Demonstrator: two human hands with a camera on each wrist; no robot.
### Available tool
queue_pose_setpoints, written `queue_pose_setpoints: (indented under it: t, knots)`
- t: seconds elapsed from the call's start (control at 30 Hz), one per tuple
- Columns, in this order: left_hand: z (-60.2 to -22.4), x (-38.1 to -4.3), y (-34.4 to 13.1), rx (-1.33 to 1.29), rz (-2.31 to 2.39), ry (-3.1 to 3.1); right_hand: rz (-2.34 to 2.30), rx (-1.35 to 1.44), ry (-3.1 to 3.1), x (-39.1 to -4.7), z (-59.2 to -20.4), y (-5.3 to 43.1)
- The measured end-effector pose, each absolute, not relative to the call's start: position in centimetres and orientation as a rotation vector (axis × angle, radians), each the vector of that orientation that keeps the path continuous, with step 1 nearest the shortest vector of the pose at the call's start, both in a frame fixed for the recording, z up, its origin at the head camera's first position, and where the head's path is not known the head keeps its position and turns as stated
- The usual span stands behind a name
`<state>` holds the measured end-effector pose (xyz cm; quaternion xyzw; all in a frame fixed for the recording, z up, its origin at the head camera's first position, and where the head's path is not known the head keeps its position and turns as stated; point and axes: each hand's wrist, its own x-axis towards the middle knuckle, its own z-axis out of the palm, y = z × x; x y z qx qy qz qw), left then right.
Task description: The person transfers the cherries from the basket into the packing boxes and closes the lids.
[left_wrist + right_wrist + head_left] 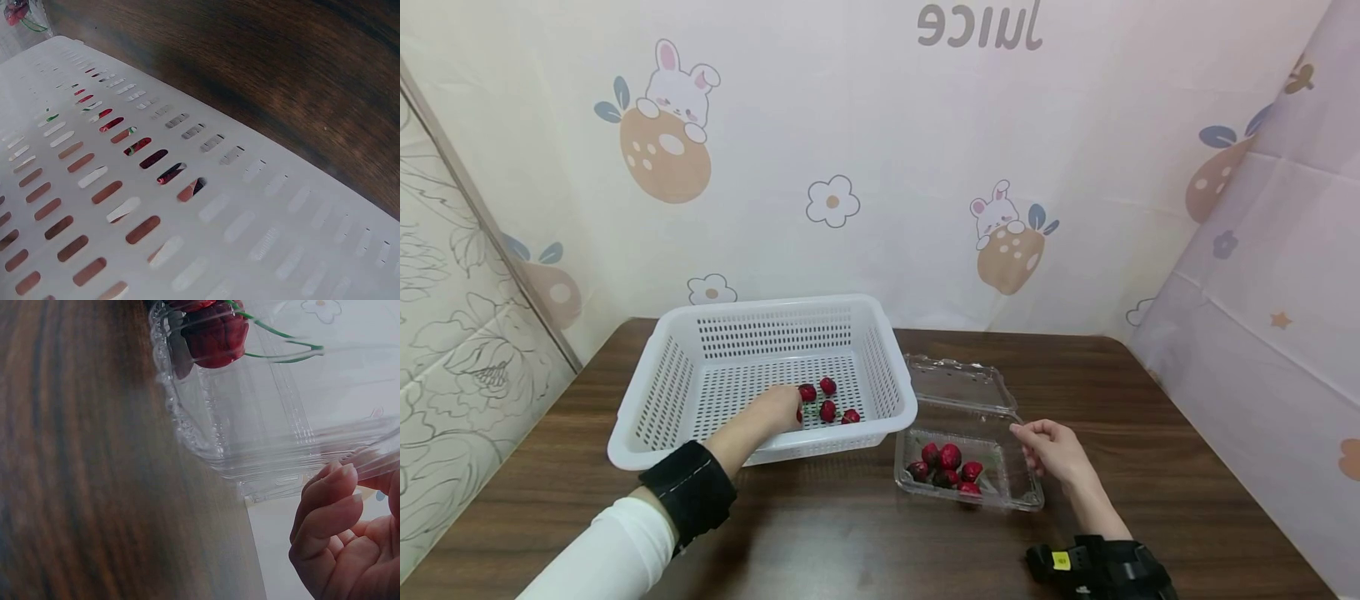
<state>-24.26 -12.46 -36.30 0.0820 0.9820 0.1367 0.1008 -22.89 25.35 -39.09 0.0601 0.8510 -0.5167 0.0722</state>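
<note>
Your left hand [773,410] is inside the white basket [730,387], near the red fruits [827,411] lying on its slotted bottom; its fingers are hidden, so I cannot tell if they hold one. Your right hand [1055,450] pinches the edge of the clear box [1022,502] between its fingers. This box stands on the tabletop [842,533] just beside the basket, its lid [958,383] (also transparent) open at the back, and inside lie about six other fruits [951,456].

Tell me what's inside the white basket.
Red fruits lie toward the right side of the white basket; four show plainly. The left hand reaches in beside them. That hand and the near wall hide part of the floor; whether it holds one can't be told.
</note>
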Motion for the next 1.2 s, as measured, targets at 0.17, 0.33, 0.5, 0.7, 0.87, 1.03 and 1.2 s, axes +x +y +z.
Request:
queue_pose_setpoints:
  t: [0.17, 0.33, 0.5, 0.7, 0.87, 1.03, 1.2]
  knots:
    - [-36.29, -24.33, -12.44, 0.269, 0.386, 2.898, -1.555, 0.176, 2.559, -22.88, -39.08, 25.37]
    - [-36.27, -24.32, -12.30, 0.282, 0.357, 2.899, -1.556, 0.177, 2.562, -22.88, -39.02, 25.41]
    - [-36.22, -24.26, -12.27, 0.236, 0.376, 2.897, -1.551, 0.165, 2.567, -22.83, -39.05, 25.42]
    - [-36.12, -24.09, -12.41, 0.199, 0.425, 2.910, -1.549, 0.159, 2.576, -22.85, -39.15, 25.37]
    - [-35.99, -24.01, -12.45, 0.163, 0.410, 2.942, -1.556, 0.159, 2.568, -22.88, -39.17, 25.36]
    - [-35.70, -23.79, -12.48, 0.126, 0.434, 2.993, -1.554, 0.170, 2.569, -22.86, -39.16, 25.33]
    - [-35.55, -23.69, -12.50, 0.105, 0.446, 3.039, -1.549, 0.177, 2.572, -22.85, -39.15, 25.33]
